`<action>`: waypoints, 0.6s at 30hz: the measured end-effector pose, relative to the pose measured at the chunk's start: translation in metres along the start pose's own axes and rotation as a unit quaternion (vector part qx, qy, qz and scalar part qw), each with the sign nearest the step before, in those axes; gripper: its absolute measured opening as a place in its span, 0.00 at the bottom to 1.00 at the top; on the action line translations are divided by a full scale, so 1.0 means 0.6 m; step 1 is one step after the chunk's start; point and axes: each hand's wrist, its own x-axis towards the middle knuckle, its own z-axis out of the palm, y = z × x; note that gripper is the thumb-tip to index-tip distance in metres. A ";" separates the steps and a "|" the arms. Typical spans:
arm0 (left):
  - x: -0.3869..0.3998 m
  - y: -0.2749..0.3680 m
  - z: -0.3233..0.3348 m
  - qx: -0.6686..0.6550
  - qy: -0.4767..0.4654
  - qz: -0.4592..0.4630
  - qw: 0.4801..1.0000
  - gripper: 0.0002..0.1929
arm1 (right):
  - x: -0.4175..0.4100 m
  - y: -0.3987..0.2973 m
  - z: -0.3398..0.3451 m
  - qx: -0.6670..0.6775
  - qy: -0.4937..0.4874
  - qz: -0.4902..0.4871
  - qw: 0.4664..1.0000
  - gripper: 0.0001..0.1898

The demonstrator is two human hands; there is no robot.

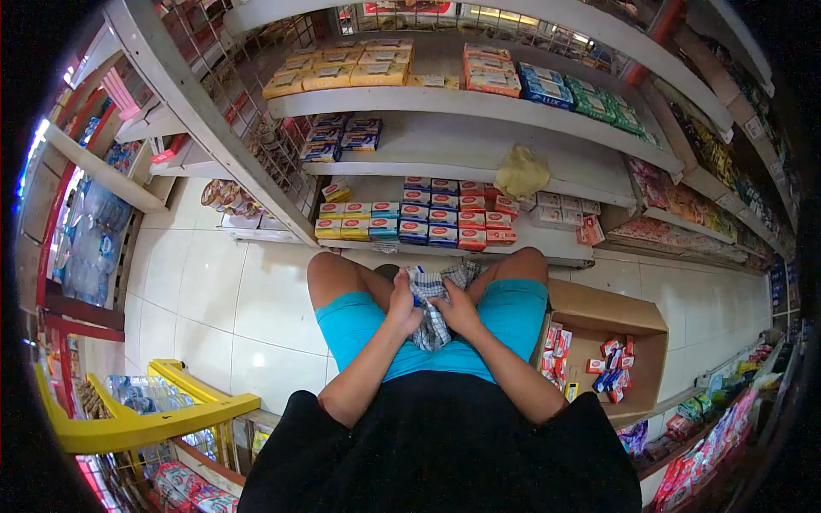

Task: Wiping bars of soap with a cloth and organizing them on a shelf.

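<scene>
Between my knees, my left hand [404,306] grips a small white-and-blue box [418,270], mostly hidden by my fingers and the fabric. My right hand [457,308] has its fingers on a grey-and-white checked cloth [433,330], which is bunched around the box and hangs over my lap. In front of my knees, rows of boxed soap bars [414,215] in yellow, teal, blue and red are stacked on the bottom shelf [545,247]. Beside my right thigh, an open cardboard carton [632,394] contains loose soap boxes [612,365] in red, white and blue.
A crumpled yellowish cloth [523,172] hangs over the middle shelf's edge [410,168]. Higher up are packs of Lux soap [356,67]. At left stand a grey shelf post [211,122], bottled water [93,250] and a yellow metal frame [154,423]. Tiled floor [269,288] surrounds me.
</scene>
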 end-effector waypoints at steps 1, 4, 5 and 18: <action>0.002 0.002 0.001 -0.002 0.000 0.001 1.000 0.19 | 0.003 0.009 0.003 0.000 0.003 0.006 1.000 0.30; 0.009 0.001 -0.016 -0.033 -0.008 0.007 0.999 0.18 | -0.001 0.000 0.007 0.014 0.006 0.003 1.000 0.31; 0.014 -0.002 -0.028 -0.024 -0.024 0.003 0.999 0.18 | -0.004 -0.010 0.009 0.029 0.012 -0.004 0.999 0.30; -0.018 0.097 -0.039 -0.123 -0.064 0.067 0.988 0.18 | 0.005 -0.032 0.001 -0.307 0.101 -0.199 0.925 0.27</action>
